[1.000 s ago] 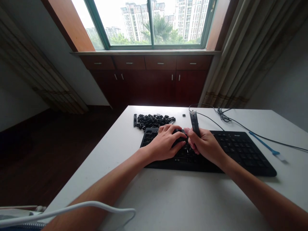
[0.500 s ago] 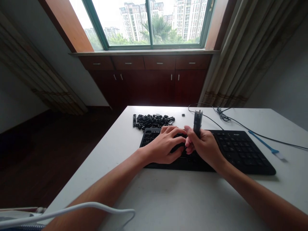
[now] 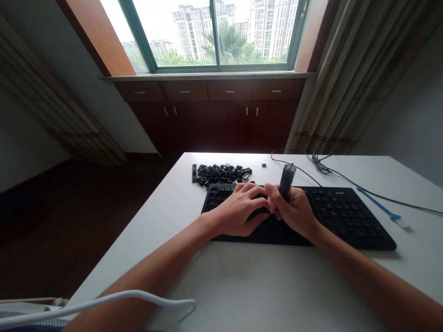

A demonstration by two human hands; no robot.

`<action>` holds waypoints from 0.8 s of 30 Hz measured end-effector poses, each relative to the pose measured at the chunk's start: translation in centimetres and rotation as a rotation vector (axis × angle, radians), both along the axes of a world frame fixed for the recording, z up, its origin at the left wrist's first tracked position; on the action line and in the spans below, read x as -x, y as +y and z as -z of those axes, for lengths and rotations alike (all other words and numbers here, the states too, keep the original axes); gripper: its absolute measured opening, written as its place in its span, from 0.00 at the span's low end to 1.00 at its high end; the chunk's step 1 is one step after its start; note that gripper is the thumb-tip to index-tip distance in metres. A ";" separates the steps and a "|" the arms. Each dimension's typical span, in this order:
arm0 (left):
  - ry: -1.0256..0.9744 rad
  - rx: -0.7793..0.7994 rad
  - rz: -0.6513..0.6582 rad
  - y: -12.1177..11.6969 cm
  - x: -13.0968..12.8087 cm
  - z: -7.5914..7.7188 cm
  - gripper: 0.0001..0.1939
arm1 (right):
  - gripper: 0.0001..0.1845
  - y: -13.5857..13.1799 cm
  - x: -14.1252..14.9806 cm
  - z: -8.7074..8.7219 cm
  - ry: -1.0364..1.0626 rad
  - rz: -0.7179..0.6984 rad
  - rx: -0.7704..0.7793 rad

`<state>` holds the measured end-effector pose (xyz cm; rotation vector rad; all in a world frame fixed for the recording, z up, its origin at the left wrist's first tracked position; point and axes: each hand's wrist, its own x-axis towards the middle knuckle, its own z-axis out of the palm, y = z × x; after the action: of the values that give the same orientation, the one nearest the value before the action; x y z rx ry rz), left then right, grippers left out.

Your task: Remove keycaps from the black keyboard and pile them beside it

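A black keyboard point(image 3: 346, 216) lies across the white table. Its left end shows bare key sockets point(image 3: 215, 199), while keycaps are seated on the right side. My right hand point(image 3: 299, 210) is closed around a dark-handled keycap puller point(image 3: 287, 180), its metal-pronged end pointing up and its lower end down over the middle of the keyboard. My left hand point(image 3: 244, 210) rests on the keyboard's left-middle part with fingers bent and apart. Its fingertips are close beside my right fingers. The keys under both hands are mostly hidden.
Behind the keyboard's left end is a pile of loose black keycaps point(image 3: 221, 174), and a single keycap point(image 3: 264, 165) sits apart. A blue brush point(image 3: 379, 204) and a coiled black cable point(image 3: 321, 163) are at the right. A white cable point(image 3: 138, 294) crosses the lower left.
The upper end of the keycap puller has tilted to the right and dropped slightly. My left thumb has shifted a little up and right. The keyboard and keycap pile stay in place.
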<state>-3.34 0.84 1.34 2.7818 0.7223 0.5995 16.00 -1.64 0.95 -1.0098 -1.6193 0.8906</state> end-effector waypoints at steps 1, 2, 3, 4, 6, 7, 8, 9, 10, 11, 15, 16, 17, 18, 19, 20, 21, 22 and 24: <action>-0.010 0.013 -0.010 -0.1 -0.1 0.1 0.08 | 0.26 0.0 0.0 0.1 -0.003 -0.025 -0.018; -0.023 0.027 -0.023 -0.1 -0.2 0.1 0.08 | 0.26 0.0 0.0 0.1 -0.010 -0.051 -0.035; -0.039 0.043 -0.040 -0.3 -0.4 0.2 0.07 | 0.25 0.0 0.0 0.2 -0.023 -0.070 -0.047; -0.059 0.057 -0.062 -0.5 -0.7 0.4 0.07 | 0.25 -0.1 0.0 0.2 -0.037 -0.082 -0.052; -0.098 0.076 -0.110 -0.9 -1.5 0.6 0.03 | 0.26 -0.3 0.0 0.4 -0.055 -0.093 -0.044; -0.114 0.076 -0.124 -1.2 -1.9 0.8 0.03 | 0.27 -0.4 -0.1 0.4 -0.057 -0.097 -0.033; -0.123 0.070 -0.124 -1.4 -2.3 0.9 0.05 | 0.28 -0.4 -0.1 0.4 -0.054 -0.100 -0.020; -0.128 0.061 -0.119 -1.6 -2.7 1.1 0.06 | 0.28 -0.3 -0.2 0.4 -0.046 -0.105 -0.005; -0.129 0.055 -0.108 -1.7 -3.0 1.2 0.07 | 0.29 -0.3 -0.2 0.3 -0.039 -0.111 0.008; -0.127 0.052 -0.098 -1.8 -3.2 1.3 0.08 | 0.29 -0.2 -0.2 0.3 -0.035 -0.119 0.020; -0.099 0.069 -0.097 -1.8 -3.5 1.4 0.11 | 0.29 0.3 0.2 0.1 -0.040 -0.108 0.019; -0.089 0.069 -0.099 -1.8 -3.5 1.5 0.13 | 0.29 0.3 0.3 0.2 -0.029 -0.073 0.005; -0.079 0.064 -0.103 -1.8 -3.6 1.5 0.15 | 0.29 0.2 0.5 0.3 -0.013 -0.031 -0.008; -0.065 0.055 -0.105 -1.8 -3.6 1.5 0.17 | 0.28 0.2 0.6 0.5 0.010 0.015 -0.019; -0.052 0.044 -0.104 -1.8 -3.6 1.6 0.19 | 0.28 0.1 0.7 0.6 0.034 0.055 -0.022; -0.040 0.032 -0.103 -1.9 -3.6 1.6 0.21 | 0.28 0.0 0.8 0.7 0.058 0.087 -0.014; -0.029 0.021 -0.099 -1.9 -3.6 1.7 0.22 | 0.28 -0.1 0.8 0.8 0.081 0.108 0.003; -0.020 0.014 -0.096 -1.9 -3.7 1.7 0.22 | 0.28 -0.1 0.9 0.9 0.103 0.120 0.026; -0.007 0.012 -0.099 -2.0 -3.7 1.7 0.24 | 0.29 0.1 0.9 0.8 0.181 0.157 0.072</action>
<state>0.40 -1.13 -0.37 2.7447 0.8638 0.6199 15.12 -1.56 0.11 -1.0582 -1.3463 0.9112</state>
